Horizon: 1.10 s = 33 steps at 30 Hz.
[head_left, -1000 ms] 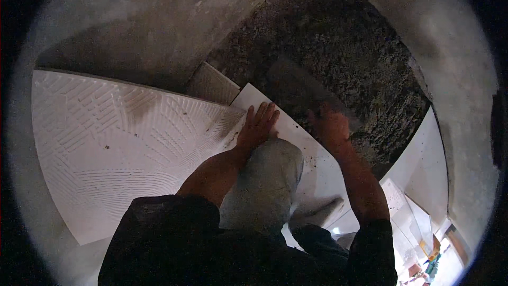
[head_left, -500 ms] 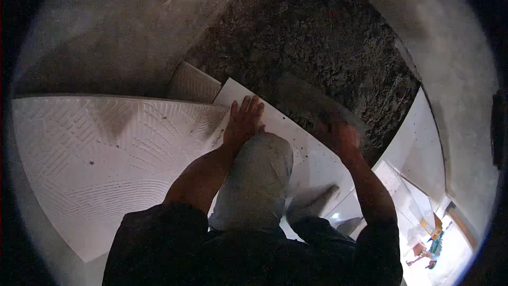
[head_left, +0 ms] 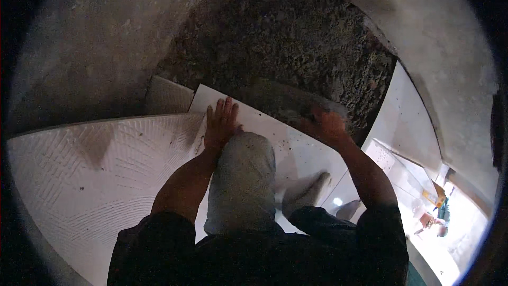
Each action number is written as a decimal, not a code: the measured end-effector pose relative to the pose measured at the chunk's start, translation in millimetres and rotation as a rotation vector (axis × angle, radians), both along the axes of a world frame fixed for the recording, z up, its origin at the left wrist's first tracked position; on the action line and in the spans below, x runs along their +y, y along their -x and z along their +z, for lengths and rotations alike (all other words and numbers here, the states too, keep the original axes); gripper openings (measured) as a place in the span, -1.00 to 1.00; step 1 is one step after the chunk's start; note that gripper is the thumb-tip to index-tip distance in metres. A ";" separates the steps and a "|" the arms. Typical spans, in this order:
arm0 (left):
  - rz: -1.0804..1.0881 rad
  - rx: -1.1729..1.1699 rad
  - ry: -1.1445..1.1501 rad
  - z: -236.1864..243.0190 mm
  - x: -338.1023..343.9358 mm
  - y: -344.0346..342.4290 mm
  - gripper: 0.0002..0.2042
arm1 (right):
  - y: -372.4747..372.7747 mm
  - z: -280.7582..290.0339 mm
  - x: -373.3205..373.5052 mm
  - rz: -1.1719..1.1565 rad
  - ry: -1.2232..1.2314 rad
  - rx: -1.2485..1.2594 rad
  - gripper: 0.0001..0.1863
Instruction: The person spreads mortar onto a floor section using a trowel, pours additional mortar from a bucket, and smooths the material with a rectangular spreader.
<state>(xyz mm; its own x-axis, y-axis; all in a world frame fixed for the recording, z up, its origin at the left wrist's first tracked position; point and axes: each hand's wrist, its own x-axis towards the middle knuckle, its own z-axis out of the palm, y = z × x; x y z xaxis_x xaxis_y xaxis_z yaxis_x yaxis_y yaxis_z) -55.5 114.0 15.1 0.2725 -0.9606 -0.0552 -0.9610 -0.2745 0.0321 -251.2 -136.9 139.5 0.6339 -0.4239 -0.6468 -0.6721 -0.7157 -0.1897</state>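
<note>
My left hand lies flat with fingers spread on a large white tile, close to its far left corner. My right hand is over the tile's far edge, at the dark, rough mortar bed. Its fingers are curled, and whatever they grip is lost in shadow. Beside them stretches a long, smooth grey strip; whether this is a tool's blade or smoothed mortar, I cannot tell. My bent knee rests on the tile between my arms. Dark crumbs dot the white surface.
A big tile with ridged adhesive stretches along the left, and a smaller ridged piece sits behind it. Bare walls rise at left and right. White tiles line the right side. A person is in the bright area beyond.
The view has turned slightly, shifting the tiles and mortar leftward. My right hand has moved slightly with its fingers still curled over the mortar; my left hand stays flat on the tile.
</note>
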 end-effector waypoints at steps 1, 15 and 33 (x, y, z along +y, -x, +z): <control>-0.006 0.003 0.014 2.8 -2.8 0.7 -0.28 | 22.2 -10.7 -14.6 -0.047 0.079 -0.075 -0.42; -0.039 0.018 0.029 -1.5 0.1 0.0 -0.23 | -87.2 -21.1 -232.1 -0.392 0.519 -0.139 -0.40; 0.006 0.072 -0.096 10.8 -5.9 -0.4 -0.30 | 55.5 -8.8 -68.8 -0.183 0.297 -0.046 -0.40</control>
